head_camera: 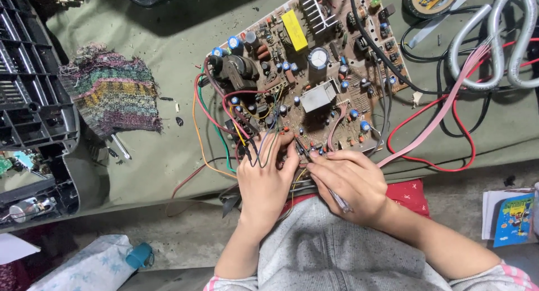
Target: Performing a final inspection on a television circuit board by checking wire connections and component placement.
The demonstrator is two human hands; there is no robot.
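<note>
Bare forearms lead to the left hand [264, 181] and right hand [351, 184], below the circuit board [314, 72]; grey ribbed top, pink-striped cuffs.

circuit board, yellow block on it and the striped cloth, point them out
circuit board [359, 108], head view, bare brown patch near its right edge
yellow block [294, 30], head view, middle of its top face
striped cloth [112, 94], head view, centre of the weave
</note>
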